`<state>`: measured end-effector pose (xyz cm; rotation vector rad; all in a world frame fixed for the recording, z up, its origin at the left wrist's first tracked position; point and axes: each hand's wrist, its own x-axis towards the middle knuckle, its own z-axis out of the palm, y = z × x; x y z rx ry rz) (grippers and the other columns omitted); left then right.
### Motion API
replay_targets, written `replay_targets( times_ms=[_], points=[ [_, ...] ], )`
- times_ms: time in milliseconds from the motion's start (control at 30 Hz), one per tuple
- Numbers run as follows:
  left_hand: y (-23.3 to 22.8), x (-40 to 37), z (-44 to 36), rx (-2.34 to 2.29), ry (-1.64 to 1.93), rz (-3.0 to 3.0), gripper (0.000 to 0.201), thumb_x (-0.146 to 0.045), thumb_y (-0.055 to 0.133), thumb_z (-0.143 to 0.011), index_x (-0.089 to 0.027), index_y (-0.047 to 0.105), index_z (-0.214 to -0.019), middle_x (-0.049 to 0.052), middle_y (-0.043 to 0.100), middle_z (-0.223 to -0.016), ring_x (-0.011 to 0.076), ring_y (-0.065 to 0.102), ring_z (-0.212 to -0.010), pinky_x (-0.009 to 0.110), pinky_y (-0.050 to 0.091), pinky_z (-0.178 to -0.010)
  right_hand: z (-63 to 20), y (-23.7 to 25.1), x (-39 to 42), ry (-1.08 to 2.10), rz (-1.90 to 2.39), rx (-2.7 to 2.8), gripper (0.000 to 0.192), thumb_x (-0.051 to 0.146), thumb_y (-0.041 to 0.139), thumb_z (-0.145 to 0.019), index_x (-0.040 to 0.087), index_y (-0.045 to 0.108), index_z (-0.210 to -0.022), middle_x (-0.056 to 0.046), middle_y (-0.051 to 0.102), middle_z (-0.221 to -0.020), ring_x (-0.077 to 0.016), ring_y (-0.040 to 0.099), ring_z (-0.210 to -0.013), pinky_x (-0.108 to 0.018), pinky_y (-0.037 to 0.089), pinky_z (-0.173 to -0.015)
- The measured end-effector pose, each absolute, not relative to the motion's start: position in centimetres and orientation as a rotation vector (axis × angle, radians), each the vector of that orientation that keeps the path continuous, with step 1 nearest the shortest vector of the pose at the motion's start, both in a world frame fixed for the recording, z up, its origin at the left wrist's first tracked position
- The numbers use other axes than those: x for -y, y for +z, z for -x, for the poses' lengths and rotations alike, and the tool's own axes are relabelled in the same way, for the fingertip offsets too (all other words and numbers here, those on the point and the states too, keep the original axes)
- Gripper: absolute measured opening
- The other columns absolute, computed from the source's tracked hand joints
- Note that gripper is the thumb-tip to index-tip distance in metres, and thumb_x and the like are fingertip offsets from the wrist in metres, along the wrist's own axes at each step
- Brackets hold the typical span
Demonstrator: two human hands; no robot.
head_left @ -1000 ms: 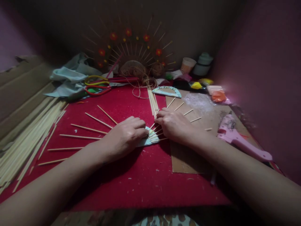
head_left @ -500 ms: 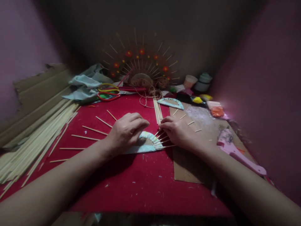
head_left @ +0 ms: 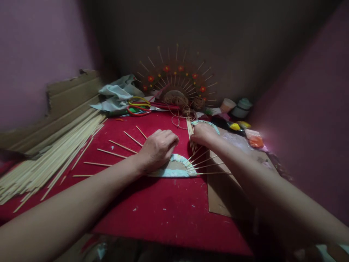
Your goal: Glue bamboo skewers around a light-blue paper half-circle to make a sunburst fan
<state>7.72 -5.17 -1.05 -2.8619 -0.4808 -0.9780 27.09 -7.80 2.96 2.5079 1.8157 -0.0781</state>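
Half-disc (head_left: 174,168) lying under left hand (head_left: 159,147), fingers pressing flat, grasping nothing; right hand (head_left: 203,134) reaching beyond it, curling onto skewer bundle (head_left: 191,135), grasp unclear; bare red cloth (head_left: 169,211) lying nearer.

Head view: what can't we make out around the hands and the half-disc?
- Left hand covers the left part of the half-disc; stick ends there hidden.
- Right hand over the short stick bundle: fingertips curled under, grip unclear.
- Cups at the back: dim, contents unreadable.
- Long sticks: cut by the left edge.
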Motion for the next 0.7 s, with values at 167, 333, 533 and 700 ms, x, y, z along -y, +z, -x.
replay_targets(
  times_ms=[167,333,533,700],
  points=[
    [-1.1,5.1,-7.7,0.458,-0.928,2.815,0.017,-0.014,0.048,-0.093,-0.014,0.062,-0.083,0.006,0.062,-0.077,0.0181,0.053,-0.069,0.031,0.042,-0.068,-26.8,3.2,6.6,-0.1,-2.51,-1.699,0.04,0.023,0.058,-0.08,0.008,0.071,-0.115,-0.023,0.072,-0.113,-0.033,0.068,-0.106,-0.036,0.052,-0.078],
    [-0.9,5.2,-7.7,0.473,-0.914,2.799,0.019,-0.016,0.047,-0.094,-0.014,0.062,-0.083,0.006,0.061,-0.077,0.0187,0.052,-0.069,0.032,0.042,-0.067,-26.4,3.5,6.4,-0.118,-2.461,-1.719,0.038,0.027,0.06,-0.081,0.01,0.072,-0.113,-0.021,0.072,-0.113,-0.0326,0.068,-0.107,-0.034,0.052,-0.08],
    [-0.9,5.2,-7.7,0.478,-0.896,2.793,0.019,-0.017,0.047,-0.094,-0.014,0.063,-0.083,0.006,0.061,-0.078,0.0195,0.051,-0.069,0.033,0.042,-0.067,-25.5,3.6,6.0,-0.174,-2.48,-1.706,0.039,0.024,0.064,-0.077,0.011,0.072,-0.114,-0.023,0.072,-0.113,-0.0329,0.067,-0.108,-0.035,0.052,-0.082],
    [-1.0,5.2,-7.8,0.486,-0.903,2.79,0.02,-0.017,0.046,-0.095,-0.014,0.063,-0.084,0.006,0.062,-0.078,0.0192,0.051,-0.069,0.033,0.042,-0.068,-26.0,3.4,5.1,-0.245,-2.632,-1.678,0.038,0.018,0.064,-0.076,0.01,0.072,-0.112,-0.023,0.072,-0.111,-0.0322,0.067,-0.108,-0.032,0.051,-0.081]
  ],
)
